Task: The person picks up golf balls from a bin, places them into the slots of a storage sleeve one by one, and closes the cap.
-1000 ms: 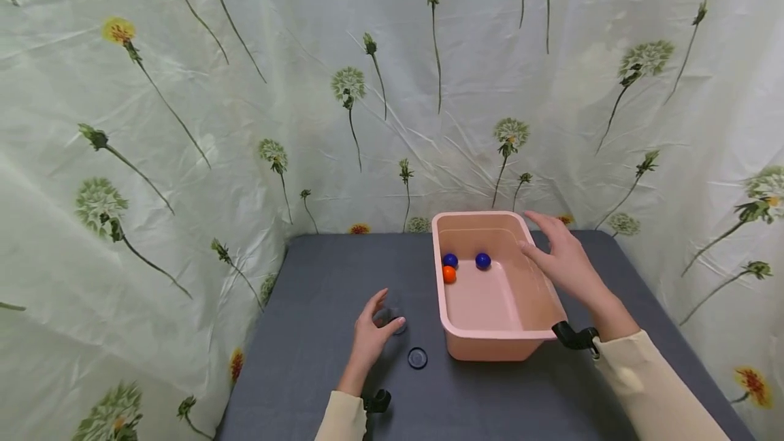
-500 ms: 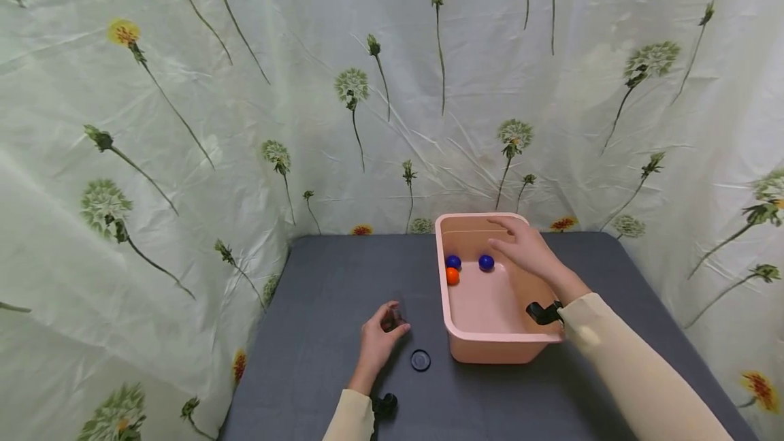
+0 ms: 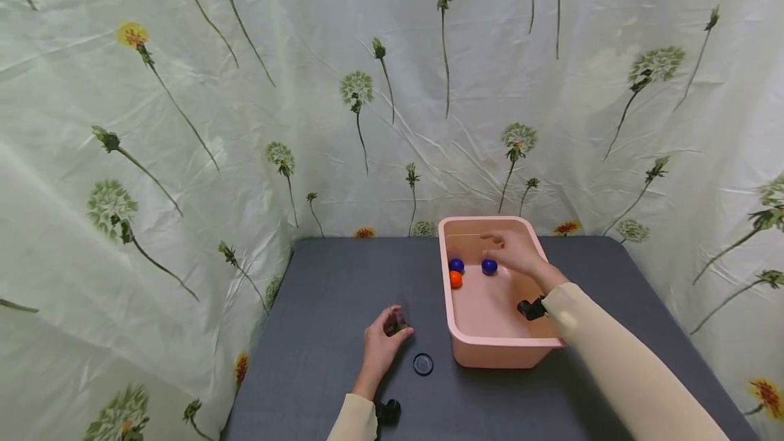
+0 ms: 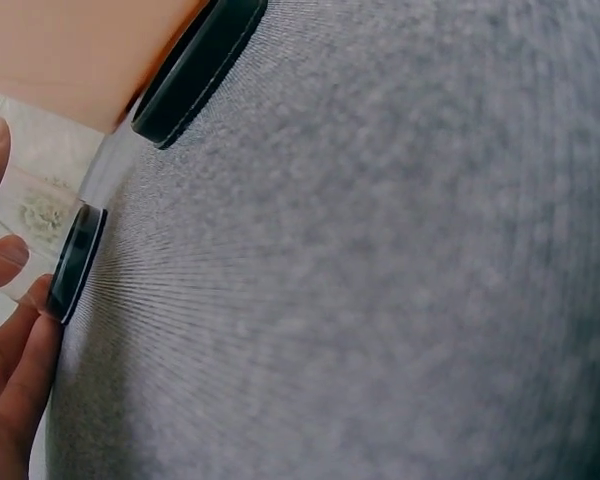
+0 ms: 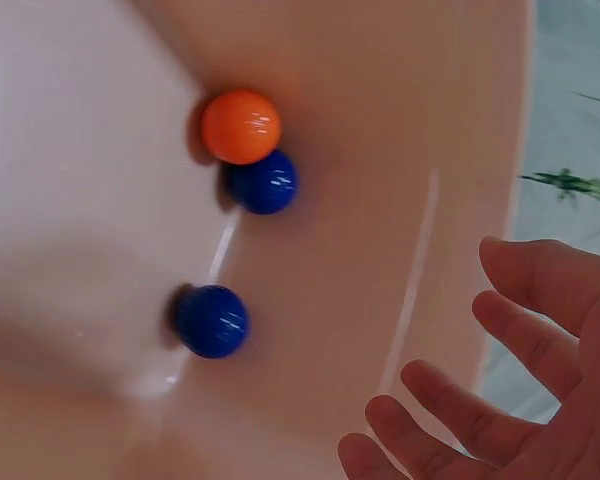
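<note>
My left hand (image 3: 380, 347) holds a clear cylindrical container (image 4: 48, 212) with a dark base, upright on the table. Thumb and fingers lie around its wall in the left wrist view. Close by, a round black lid (image 3: 423, 364) lies flat on the cloth. My right hand (image 3: 516, 252) hovers inside the pink bin (image 3: 499, 342), fingers spread and holding nothing. Below it on the bin floor is a blue ball (image 3: 489, 267). Another blue ball (image 5: 264, 183) touches an orange ball (image 5: 241, 127) by the bin's wall.
A dark grey cloth (image 3: 343, 271) covers the table. Behind and to the sides hangs a pale curtain (image 3: 257, 87) with printed dandelions. The bin's raised rim (image 3: 450, 291) stands between the two hands.
My right hand has moved left and lowered from the bin's right rim to over the single blue ball. The left hand's fingers have closed around the clear container.
</note>
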Tool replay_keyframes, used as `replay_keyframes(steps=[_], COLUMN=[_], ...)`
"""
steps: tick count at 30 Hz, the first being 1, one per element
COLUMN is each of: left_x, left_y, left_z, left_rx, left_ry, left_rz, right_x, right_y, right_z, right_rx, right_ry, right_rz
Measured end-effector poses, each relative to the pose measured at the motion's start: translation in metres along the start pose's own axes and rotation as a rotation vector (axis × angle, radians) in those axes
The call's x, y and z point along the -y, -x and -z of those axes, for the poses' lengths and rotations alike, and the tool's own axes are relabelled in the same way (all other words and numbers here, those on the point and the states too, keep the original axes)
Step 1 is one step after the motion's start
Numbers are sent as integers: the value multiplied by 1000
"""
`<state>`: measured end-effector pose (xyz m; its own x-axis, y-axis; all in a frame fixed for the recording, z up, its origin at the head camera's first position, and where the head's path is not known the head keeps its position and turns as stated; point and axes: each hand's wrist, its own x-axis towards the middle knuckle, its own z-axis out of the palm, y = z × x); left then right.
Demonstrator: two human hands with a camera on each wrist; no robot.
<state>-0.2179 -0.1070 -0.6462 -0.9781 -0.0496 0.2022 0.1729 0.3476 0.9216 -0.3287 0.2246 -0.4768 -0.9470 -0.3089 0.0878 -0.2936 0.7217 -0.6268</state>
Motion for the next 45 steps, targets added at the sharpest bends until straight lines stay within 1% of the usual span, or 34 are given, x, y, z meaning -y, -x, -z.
replay_keyframes(steps=[3, 6, 10, 13, 15, 17, 22, 24, 27, 31, 34, 39, 42, 45], left_x=[1, 2, 3, 4, 5, 6, 7, 7, 8, 10, 9, 10, 8, 6], left_y=[-2, -3, 0, 3, 4, 5, 8, 8, 10, 12, 12, 11, 9, 7], left_z=[0, 1, 2, 3, 3, 3, 2, 2, 1, 1, 2, 2, 2, 0], left_rx=[-1, 1, 11, 14, 12, 12, 8, 4, -7, -17, -17, -6, -10, -15], left_ry=[3, -1, -8, -11, -11, -8, -16, -17, -29, -27, -19, -24, -12, -7], left_rz=[-7, -9, 2, -4, -15, -20, -11, -11, -25, -27, -24, -32, -14, -13], right_x=[-3, -3, -5, -10, -14, -18, -24, -27, -35, -44, -45, -39, -35, -37], right_y=[-7, -12, -17, -17, -16, -14, -11, -10, -10, -13, -15, -17, -19, -19], right_z=[-4, -7, -11, -18, -21, -25, -33, -36, -42, -49, -51, -51, -50, -50], right_rx=[49, 89, 120, 141, 164, 179, 228, 247, 236, 165, 123, 130, 121, 114], right_ry=[8, -20, 23, 57, 30, 20, 6, -16, -19, 7, 46, 121, 134, 143], right_rz=[-44, -75, -110, -143, -177, -189, -210, -236, -244, -242, -239, -234, -227, -221])
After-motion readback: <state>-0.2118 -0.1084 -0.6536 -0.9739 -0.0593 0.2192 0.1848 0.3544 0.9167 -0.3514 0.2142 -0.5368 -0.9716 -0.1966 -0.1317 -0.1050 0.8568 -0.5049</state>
